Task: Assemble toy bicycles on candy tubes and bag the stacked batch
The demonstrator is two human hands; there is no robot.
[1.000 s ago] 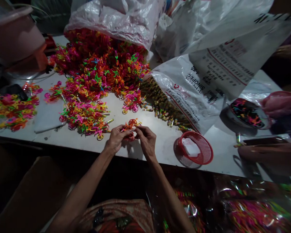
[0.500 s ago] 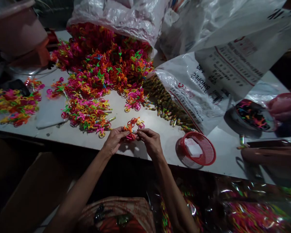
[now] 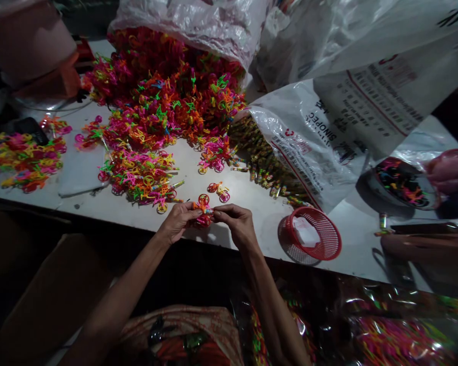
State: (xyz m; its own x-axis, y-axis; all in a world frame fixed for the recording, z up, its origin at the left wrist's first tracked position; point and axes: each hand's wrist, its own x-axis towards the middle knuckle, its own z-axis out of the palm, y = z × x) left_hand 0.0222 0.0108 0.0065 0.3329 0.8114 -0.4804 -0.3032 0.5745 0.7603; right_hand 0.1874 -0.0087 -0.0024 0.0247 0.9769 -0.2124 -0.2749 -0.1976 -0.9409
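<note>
Near the table's front edge, my left hand [image 3: 179,221] pinches a small plastic toy bicycle [image 3: 203,207] with red wheels and orange and pink parts. My right hand [image 3: 236,219] meets it from the other side, thumb and forefinger closed on the end of a small labelled tube [image 3: 210,209] that touches the toy. Fingers partly cover both pieces. Just beyond them on the table lies another toy bicycle [image 3: 223,195], yellow and pink, with a red wheel piece [image 3: 212,187] beside it.
A large heap of bright plastic toys [image 3: 164,101] spills from a white sack. Small tubes [image 3: 259,162] pour out of a printed plastic bag [image 3: 309,132]. A red mesh basket [image 3: 330,234] holds white paper. A smaller toy pile [image 3: 26,160] lies left, a bowl [image 3: 400,183] right.
The toy between my hands has shifted slightly left, away from the loose yellow and pink one, which now shows apart. Both hands keep their pinch. The view has tilted a little.
</note>
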